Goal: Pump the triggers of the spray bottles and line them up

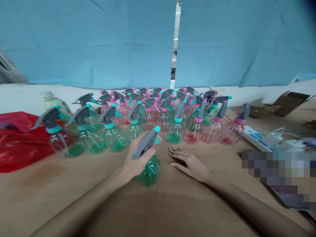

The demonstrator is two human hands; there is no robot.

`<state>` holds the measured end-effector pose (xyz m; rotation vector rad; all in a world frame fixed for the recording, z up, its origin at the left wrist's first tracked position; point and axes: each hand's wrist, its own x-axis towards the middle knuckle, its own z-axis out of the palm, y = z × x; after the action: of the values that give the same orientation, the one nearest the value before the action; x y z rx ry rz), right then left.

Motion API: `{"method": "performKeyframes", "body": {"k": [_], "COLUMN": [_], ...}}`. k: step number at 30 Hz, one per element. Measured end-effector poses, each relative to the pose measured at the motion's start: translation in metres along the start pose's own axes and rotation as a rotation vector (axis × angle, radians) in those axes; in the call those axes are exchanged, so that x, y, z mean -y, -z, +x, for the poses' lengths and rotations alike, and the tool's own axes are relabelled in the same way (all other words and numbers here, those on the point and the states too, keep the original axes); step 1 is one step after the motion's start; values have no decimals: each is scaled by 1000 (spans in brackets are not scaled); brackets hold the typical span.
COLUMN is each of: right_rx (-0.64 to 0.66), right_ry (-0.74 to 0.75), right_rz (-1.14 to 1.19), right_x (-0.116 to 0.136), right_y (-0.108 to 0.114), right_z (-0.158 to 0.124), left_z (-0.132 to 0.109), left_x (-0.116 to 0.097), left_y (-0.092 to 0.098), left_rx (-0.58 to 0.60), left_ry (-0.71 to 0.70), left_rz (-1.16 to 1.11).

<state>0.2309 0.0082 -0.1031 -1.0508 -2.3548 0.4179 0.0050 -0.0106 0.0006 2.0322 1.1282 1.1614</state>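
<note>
Green spray bottle (148, 174): left hand (135, 156) wraps its neck, before the bottle rows (115, 141); trigger head (146, 144) already fitted.
Right hand (191, 164): empty, fingers loosely spread, low at mid-table (160, 210).
Bottle rows: toward table's far edge; front ones all headed.
Out of line: held bottle only, apparently; remainder, cannot tell.

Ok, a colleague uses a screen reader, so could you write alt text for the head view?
A person's left hand grips a round, clear green plastic spray bottle; the open right hand is beside it, over a brown tabletop. Behind stand rows of green and pink spray bottles.
</note>
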Motion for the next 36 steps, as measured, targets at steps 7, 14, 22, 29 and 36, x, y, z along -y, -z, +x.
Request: {"method": "performKeyframes", "body": {"k": [7,14,22,29,36], "right_rx": [-10,-3,-4,-11,-4], "right_ry": [12,-2,9,6,11], "right_rz": [33,14,13,18,17], "right_x": [0,1,-1,1,0], "right_y": [-1,0,-1,0,0], "right_z": [1,0,1,0,0], "left_z": [0,0,0,0,0], "left_x": [-4,-4,-4,-2,-3], "left_y": [-3,-1,-1,-1,-2], "left_rx": [-39,-20,-6,-8,-15], "left_ry": [58,68,39,49,60], "left_rz": [-25,-5,-14,-22,-17]}}
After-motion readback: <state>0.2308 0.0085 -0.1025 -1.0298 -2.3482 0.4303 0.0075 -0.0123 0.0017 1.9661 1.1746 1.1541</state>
